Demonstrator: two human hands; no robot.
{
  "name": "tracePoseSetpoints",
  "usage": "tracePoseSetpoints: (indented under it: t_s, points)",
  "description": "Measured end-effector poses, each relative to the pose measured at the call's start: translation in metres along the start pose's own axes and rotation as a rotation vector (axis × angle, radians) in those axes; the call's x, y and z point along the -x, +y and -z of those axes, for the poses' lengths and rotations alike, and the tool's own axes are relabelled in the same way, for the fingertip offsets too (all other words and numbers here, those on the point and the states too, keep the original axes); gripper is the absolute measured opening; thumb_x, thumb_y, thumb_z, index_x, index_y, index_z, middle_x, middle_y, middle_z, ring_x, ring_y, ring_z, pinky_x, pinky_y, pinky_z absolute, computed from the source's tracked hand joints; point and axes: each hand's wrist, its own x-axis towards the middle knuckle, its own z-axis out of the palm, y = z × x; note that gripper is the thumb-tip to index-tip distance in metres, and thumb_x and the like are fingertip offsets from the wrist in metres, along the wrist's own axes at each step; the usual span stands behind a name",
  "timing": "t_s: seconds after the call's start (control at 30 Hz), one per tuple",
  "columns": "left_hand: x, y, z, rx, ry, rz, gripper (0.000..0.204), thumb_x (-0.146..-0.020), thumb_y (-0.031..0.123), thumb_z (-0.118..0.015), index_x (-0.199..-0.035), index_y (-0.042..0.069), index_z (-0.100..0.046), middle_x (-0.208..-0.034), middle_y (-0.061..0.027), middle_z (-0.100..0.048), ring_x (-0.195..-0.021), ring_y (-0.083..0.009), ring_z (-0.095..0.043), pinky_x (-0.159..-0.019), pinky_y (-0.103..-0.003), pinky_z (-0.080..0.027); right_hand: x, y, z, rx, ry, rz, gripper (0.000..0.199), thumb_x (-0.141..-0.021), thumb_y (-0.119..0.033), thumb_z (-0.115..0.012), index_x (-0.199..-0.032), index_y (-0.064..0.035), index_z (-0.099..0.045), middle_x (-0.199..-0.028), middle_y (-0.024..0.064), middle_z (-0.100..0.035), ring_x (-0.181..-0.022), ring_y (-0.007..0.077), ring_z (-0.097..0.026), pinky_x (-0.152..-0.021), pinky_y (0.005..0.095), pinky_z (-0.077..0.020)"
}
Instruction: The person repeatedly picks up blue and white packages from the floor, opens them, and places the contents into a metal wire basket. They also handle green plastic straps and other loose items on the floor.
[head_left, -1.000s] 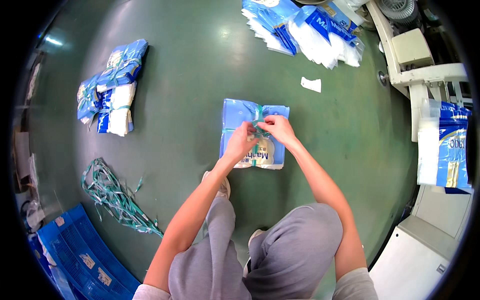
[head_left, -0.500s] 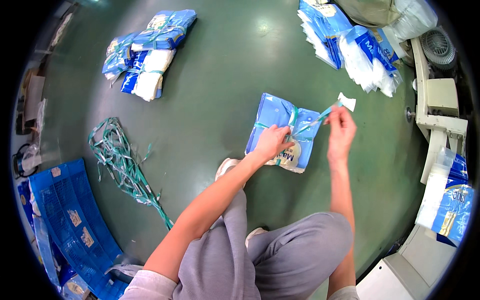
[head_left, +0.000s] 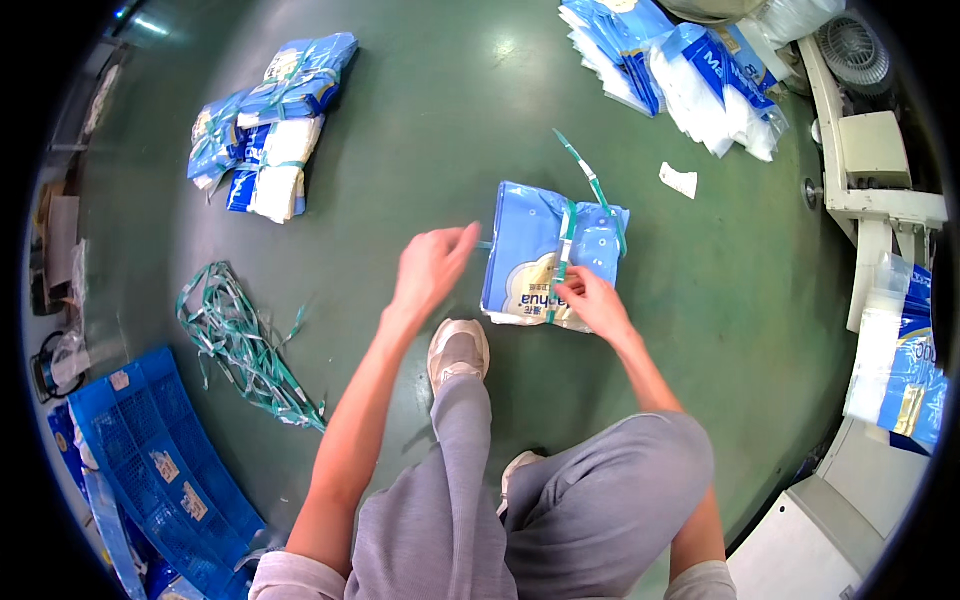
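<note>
A stack of folded blue plastic bags (head_left: 527, 225) lies on the floor in front of my feet. A green-and-white strap (head_left: 567, 232) runs lengthwise over its face. Another length of strap (head_left: 590, 178) trails loose from its right side, with its tip on the floor beyond. My left hand (head_left: 437, 265) is just left of the stack, fingers curled, closed at a short green strap end that sticks out from the stack's left edge. With thumb and fingertips, my right hand (head_left: 592, 298) pinches the lengthwise strap near the stack's lower part.
Several strapped bag bundles (head_left: 285, 100) lie at the far left. A tangle of green straps (head_left: 245, 345) is nearer, above a blue plastic crate (head_left: 165, 470). Loose bags (head_left: 700, 85) lie at the far right beside a white machine frame (head_left: 860, 200). A white scrap (head_left: 679, 180) rests on the floor.
My left hand has moved off the stack's middle to its left side. My right hand has let go of the loose strap end and come down to the lengthwise strap. The crosswise strap has come off the face.
</note>
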Motion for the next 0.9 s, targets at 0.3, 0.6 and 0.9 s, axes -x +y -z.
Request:
tracePoseSetpoints:
  t_s: [0.3,0.6,0.9]
  points:
    - [0.055,0.006,-0.048,-0.4,-0.034,-0.444,0.093,-0.07,0.029,-0.088,-0.15,0.012,-0.043,-0.164,-0.018,-0.02,-0.152,-0.0441,-0.01,-0.122,-0.061,-0.014,0.032,-0.066,0.034,-0.934,-0.025,0.136,0.038,-0.105,-0.028,-0.052,-0.073,-0.0087,-0.05,-0.064,0.0031,-0.052,-0.06,0.013,-0.051,-0.073,0.0342,-0.0485]
    - [0.01,0.122,-0.044,0.547,-0.152,-0.709,0.096,-0.071,0.034,-0.087,-0.149,0.007,-0.038,-0.154,-0.0209,-0.036,-0.145,-0.0417,-0.031,-0.119,-0.051,-0.026,0.102,-0.202,0.108,-0.562,-0.213,0.391,0.037,-0.103,-0.021,-0.056,-0.071,-0.0027,-0.061,-0.06,0.0052,-0.057,-0.057,0.0133,-0.055,-0.059,0.0292,-0.0459]
    - [0.031,0.09,-0.024,0.611,-0.394,-0.192,0.035,-0.102,0.018,-0.047,-0.072,0.002,-0.056,-0.056,-0.0059,-0.056,-0.053,-0.0181,-0.052,-0.055,-0.035,-0.043,0.095,-0.197,0.124,-0.862,-0.172,0.791,0.043,-0.106,-0.026,-0.048,-0.073,-0.0009,-0.059,-0.062,0.0126,-0.059,-0.058,0.0226,-0.058,-0.079,0.0438,-0.0511]
